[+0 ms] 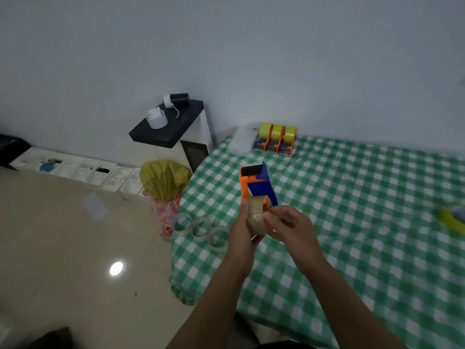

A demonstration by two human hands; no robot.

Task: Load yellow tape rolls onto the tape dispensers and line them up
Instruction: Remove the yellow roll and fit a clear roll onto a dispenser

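- The left hand (242, 230) is holding an orange-and-blue tape dispenser (259, 182) up over the counter (352, 248). Its grip is curled round the dispenser's lower end, and the thumb is lying along the orange side.
- A brownish roll (255, 219) is sitting at the dispenser's lower end, between the two hands, with the left fingers wrapping under it.
- The right hand (289, 222) is meeting the dispenser from its right. Its grip is bent inward, pinching the rim of the brownish roll beside the orange hub.
- The dispenser's black roller end is pointing up and away from the person.
- Well beyond the held dispenser, three loaded dispensers (275, 141) are standing touching in a row by the wall, each carrying yellow tape.
- Far to the right of the held dispenser, a loose yellow tape roll (450, 217) is lying flat on the checked cloth, blurred.
- Just left of the held dispenser, three clear rings (201, 226) are lying in a line along the counter's edge.
- Further left, a yellow-topped bundle (163, 177) is standing on the floor.
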